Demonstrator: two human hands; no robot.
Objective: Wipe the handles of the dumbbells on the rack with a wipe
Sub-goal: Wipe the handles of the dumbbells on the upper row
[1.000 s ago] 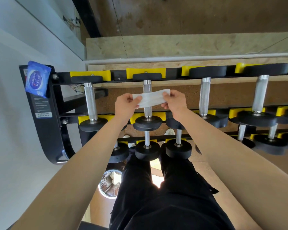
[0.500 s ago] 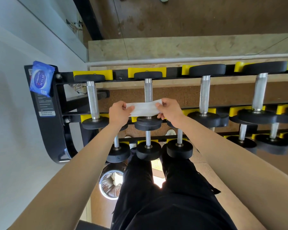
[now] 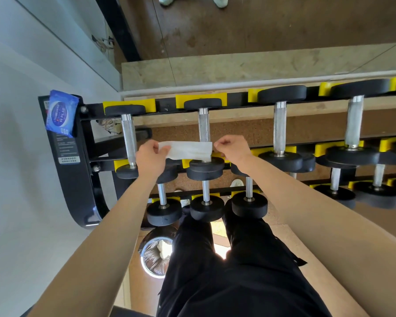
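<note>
A white wipe (image 3: 188,150) is stretched flat between my left hand (image 3: 151,156) and my right hand (image 3: 232,149), each pinching one end. It lies across the lower part of the knurled steel handle (image 3: 204,126) of the second dumbbell on the top tier, just above that dumbbell's near black head (image 3: 205,168). The black and yellow rack (image 3: 78,175) carries several dumbbells on tiers. Neighbouring handles stand to the left (image 3: 129,140) and to the right (image 3: 279,126).
A blue pack of wipes (image 3: 60,112) rests on the rack's left end post. A lined bin (image 3: 157,255) with crumpled wipes stands on the floor below the rack, left of my legs. A grey wall runs along the left; a mirror lies behind the rack.
Both hands have slid the stretched wipe down the second handle, from its middle towards the near head.
</note>
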